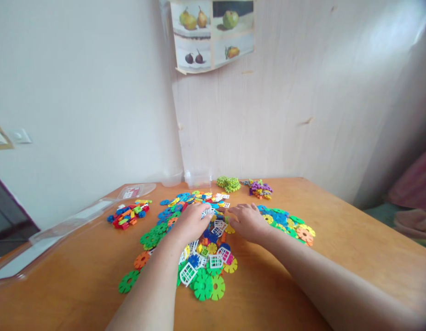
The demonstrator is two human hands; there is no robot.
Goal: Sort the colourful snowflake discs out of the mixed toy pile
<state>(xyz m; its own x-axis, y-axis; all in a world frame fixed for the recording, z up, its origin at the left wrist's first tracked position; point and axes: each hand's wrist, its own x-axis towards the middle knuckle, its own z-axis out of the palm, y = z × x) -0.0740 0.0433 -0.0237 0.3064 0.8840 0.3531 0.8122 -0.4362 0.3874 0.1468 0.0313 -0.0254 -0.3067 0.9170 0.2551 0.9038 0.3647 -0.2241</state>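
My left hand (193, 222) lies over the middle of a pile of flat plastic pieces. Its thumb and finger are apart, and a white lattice window piece (208, 212) shows between them; no grip on it is visible. Across a narrow gap, my right hand (250, 223) reaches in at the pile's right edge, fingers stretched out and holding nothing I can see. Below the hands lie more white window pieces (188, 274) among notched discs, including a green disc (202, 285), a yellow disc (218, 288) and an orange disc (141, 260).
Small bricks (128, 215) are heaped at left, and more discs (280, 218) lie beyond my right wrist. Green pieces (228, 184), purple pieces (260, 189) and a clear container (198, 179) stand at the back. Clear plastic lids (37, 248) line the table's left edge.
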